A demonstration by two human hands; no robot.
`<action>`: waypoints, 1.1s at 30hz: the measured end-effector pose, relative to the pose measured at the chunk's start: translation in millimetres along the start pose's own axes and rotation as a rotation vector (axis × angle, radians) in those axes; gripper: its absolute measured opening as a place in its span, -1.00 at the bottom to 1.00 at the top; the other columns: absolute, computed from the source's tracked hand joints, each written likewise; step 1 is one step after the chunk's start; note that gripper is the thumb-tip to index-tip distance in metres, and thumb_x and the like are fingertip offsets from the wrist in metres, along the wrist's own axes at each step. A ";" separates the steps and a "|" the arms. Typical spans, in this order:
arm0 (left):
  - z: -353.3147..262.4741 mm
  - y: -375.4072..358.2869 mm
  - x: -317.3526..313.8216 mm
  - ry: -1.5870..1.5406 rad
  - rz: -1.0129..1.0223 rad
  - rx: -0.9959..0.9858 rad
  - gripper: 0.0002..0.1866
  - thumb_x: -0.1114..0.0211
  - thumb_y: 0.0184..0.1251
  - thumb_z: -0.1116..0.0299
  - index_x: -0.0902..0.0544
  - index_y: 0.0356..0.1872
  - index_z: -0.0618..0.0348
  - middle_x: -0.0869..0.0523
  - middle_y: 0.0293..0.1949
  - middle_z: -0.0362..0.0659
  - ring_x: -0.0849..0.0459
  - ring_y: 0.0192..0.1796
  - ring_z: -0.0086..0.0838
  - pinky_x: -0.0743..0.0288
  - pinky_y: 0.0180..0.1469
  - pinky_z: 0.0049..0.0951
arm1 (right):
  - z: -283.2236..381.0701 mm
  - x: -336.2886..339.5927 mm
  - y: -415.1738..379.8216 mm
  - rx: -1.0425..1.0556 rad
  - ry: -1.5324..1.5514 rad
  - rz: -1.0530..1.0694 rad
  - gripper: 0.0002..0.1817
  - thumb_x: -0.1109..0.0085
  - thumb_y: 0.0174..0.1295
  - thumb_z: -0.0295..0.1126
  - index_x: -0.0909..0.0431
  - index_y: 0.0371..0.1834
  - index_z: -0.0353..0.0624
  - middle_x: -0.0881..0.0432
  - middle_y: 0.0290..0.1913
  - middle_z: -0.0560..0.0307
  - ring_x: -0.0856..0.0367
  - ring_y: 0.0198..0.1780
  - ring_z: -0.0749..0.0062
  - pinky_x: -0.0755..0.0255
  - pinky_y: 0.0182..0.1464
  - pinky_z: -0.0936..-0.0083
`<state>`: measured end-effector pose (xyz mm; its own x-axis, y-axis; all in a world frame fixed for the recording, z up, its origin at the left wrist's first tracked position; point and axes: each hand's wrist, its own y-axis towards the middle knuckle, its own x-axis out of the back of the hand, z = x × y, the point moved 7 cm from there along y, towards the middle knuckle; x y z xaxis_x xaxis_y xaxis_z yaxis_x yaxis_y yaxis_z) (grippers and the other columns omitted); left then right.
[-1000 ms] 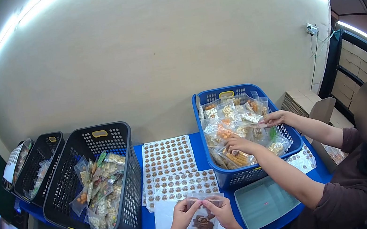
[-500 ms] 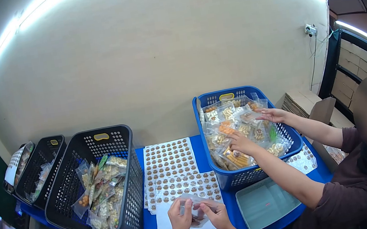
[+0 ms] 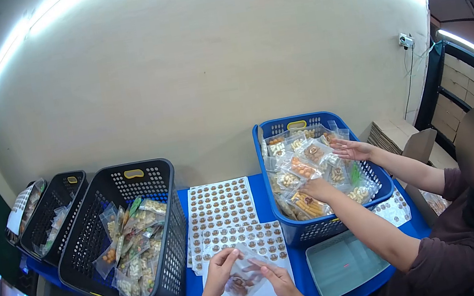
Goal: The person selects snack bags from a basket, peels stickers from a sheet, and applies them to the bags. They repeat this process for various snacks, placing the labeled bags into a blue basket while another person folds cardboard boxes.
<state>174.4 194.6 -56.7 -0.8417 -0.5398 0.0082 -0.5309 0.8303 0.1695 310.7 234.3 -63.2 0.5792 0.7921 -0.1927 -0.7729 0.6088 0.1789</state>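
Observation:
Over the sticker sheets, a clear plastic pouch (image 3: 242, 287) hangs tilted between my hands, with a round brown sticker or contents showing through its lower part. My left hand (image 3: 221, 270) pinches the pouch at its upper left edge. The thumb and fingers of my right hand (image 3: 280, 281) close on its right side. Beneath lie white sheets of round brown stickers (image 3: 221, 205), partly overlapping. What exactly is inside the pouch is hard to make out.
A blue basket (image 3: 374, 204) full of snack pouches stands at right, where a co-worker's hands (image 3: 352, 149) reach in. Before it sits a grey-green tray (image 3: 346, 266). Dark baskets (image 3: 168, 244) with pouches stand at left. Cardboard boxes (image 3: 424, 147) are at far right.
The pouch has been turned and lowered to the left, and now hangs more upright. My left hand has shifted slightly left and up. The co-worker's nearer hand has moved over the blue basket's pouches.

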 end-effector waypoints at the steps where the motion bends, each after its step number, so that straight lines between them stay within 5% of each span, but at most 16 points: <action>1: 6.2 1.4 -4.0 -0.076 0.070 0.079 -0.85 -0.08 0.18 0.42 -0.52 -0.34 0.32 -0.56 -0.39 -0.19 -0.49 -0.30 -0.56 -0.32 -0.18 -0.57 | -3.5 3.9 0.4 -0.021 0.043 -0.011 -0.61 0.27 0.31 -0.33 -0.27 0.14 -0.29 -0.52 -0.08 0.04 -0.48 -0.13 0.49 -0.29 -0.05 0.58; 3: -15.9 -6.8 -5.9 0.121 -0.138 -0.174 -0.72 -0.19 0.10 0.39 -0.47 -0.16 0.27 -0.55 -0.23 -0.15 -0.49 -0.18 -0.47 -0.32 -0.06 -0.49 | -10.0 14.6 1.1 0.028 0.013 -0.112 -0.60 0.27 0.31 -0.31 -0.25 0.16 -0.26 -0.53 -0.11 0.05 -0.49 -0.21 0.49 -0.30 -0.07 0.58; 8: -44.6 -35.1 -58.0 0.626 0.107 -0.475 -0.51 -0.25 0.02 0.34 -0.38 0.02 0.21 -0.38 0.07 -0.01 -0.37 0.11 -0.23 -0.25 0.09 -0.36 | 8.6 27.9 1.4 0.190 -0.348 -0.270 -0.50 0.32 0.32 -0.12 -0.21 0.20 -0.21 -0.39 0.04 0.01 -0.36 -0.01 0.41 -0.28 -0.03 0.52; 12: -45.0 -27.9 -58.1 0.303 0.228 -0.326 -0.47 -0.27 0.02 0.30 -0.36 0.07 0.17 -0.32 0.15 -0.01 -0.27 0.22 -0.22 -0.16 0.20 -0.30 | 13.7 18.7 1.5 0.198 -0.176 -0.086 -0.23 0.44 0.20 0.20 -0.08 0.25 -0.25 -0.16 0.08 -0.02 -0.19 0.09 0.27 -0.22 0.03 0.50; 15: -35.4 -25.1 -48.3 0.337 0.188 -0.306 -0.50 -0.26 0.03 0.33 -0.39 0.05 0.20 -0.39 0.10 -0.01 -0.36 0.16 -0.21 -0.22 0.16 -0.32 | 17.2 14.2 1.9 0.250 -0.470 -0.061 -0.24 0.46 0.20 0.20 -0.08 0.26 -0.22 -0.18 0.07 -0.03 -0.19 0.09 0.27 -0.22 0.03 0.50; 18: -24.7 -30.2 -44.4 0.197 0.056 -0.261 -0.66 -0.08 0.20 0.34 -0.45 -0.02 0.26 -0.48 0.01 0.01 -0.44 0.09 -0.29 -0.28 0.10 -0.39 | 10.1 18.2 2.9 0.265 -0.387 -0.078 -0.32 0.20 0.21 0.08 -0.13 0.23 -0.24 -0.21 0.04 -0.04 -0.25 0.02 0.29 -0.24 -0.01 0.49; 22: 3.7 -30.1 -36.3 -0.093 0.018 -0.061 -0.70 0.08 0.30 0.36 -0.50 -0.09 0.32 -0.59 -0.15 -0.04 -0.53 -0.08 -0.45 -0.33 0.01 -0.48 | 15.2 35.2 -3.7 0.223 -0.387 -0.407 -0.45 -0.27 -0.04 -0.31 -0.32 0.03 -0.22 -0.29 0.00 0.11 -0.34 -0.11 0.49 -0.28 -0.08 0.55; 25: 4.5 -30.5 -38.5 -0.057 0.106 -0.058 -0.74 0.00 0.27 0.36 -0.54 -0.15 0.30 -0.63 -0.24 -0.09 -0.56 -0.20 -0.53 -0.38 -0.10 -0.56 | 5.4 51.9 -4.5 0.140 -0.368 -0.478 -0.30 -0.37 -0.18 -0.22 -0.30 0.07 -0.20 -0.36 -0.09 0.12 -0.35 -0.09 0.40 -0.25 -0.07 0.48; 29: -8.3 -36.5 -45.9 0.063 0.103 -0.025 -0.81 -0.20 0.14 0.37 -0.60 -0.28 0.28 -0.66 -0.36 -0.15 -0.57 -0.31 -0.58 -0.42 -0.23 -0.61 | -15.9 37.2 -0.9 -0.113 0.223 -0.228 -0.70 -0.22 -0.02 -0.52 -0.49 -0.17 -0.29 -0.50 -0.23 0.14 -0.45 -0.21 0.53 -0.31 -0.13 0.63; 30: -7.8 -35.4 -44.2 0.098 0.074 -0.004 -0.81 -0.21 0.13 0.37 -0.61 -0.30 0.27 -0.66 -0.39 -0.15 -0.58 -0.33 -0.58 -0.42 -0.24 -0.61 | -8.5 38.4 0.2 0.070 0.045 -0.259 -0.87 -0.15 0.01 -0.59 -0.57 -0.33 -0.30 -0.51 -0.31 0.16 -0.47 -0.24 0.55 -0.32 -0.16 0.67; 33: -1.7 -30.3 -33.1 0.187 -0.085 -0.120 -0.87 -0.25 0.08 0.37 -0.64 -0.43 0.22 -0.66 -0.46 -0.14 -0.61 -0.39 -0.52 -0.42 -0.29 -0.56 | -4.3 35.5 0.0 0.165 -0.099 -0.341 -0.89 -0.17 0.00 -0.58 -0.59 -0.36 -0.30 -0.49 -0.36 0.19 -0.46 -0.25 0.56 -0.32 -0.17 0.69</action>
<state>218.5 187.2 -60.5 -0.7558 -0.6324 0.1696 -0.5741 0.7647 0.2928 330.1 262.2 -74.2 0.8240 0.5389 -0.1752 -0.4847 0.8304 0.2746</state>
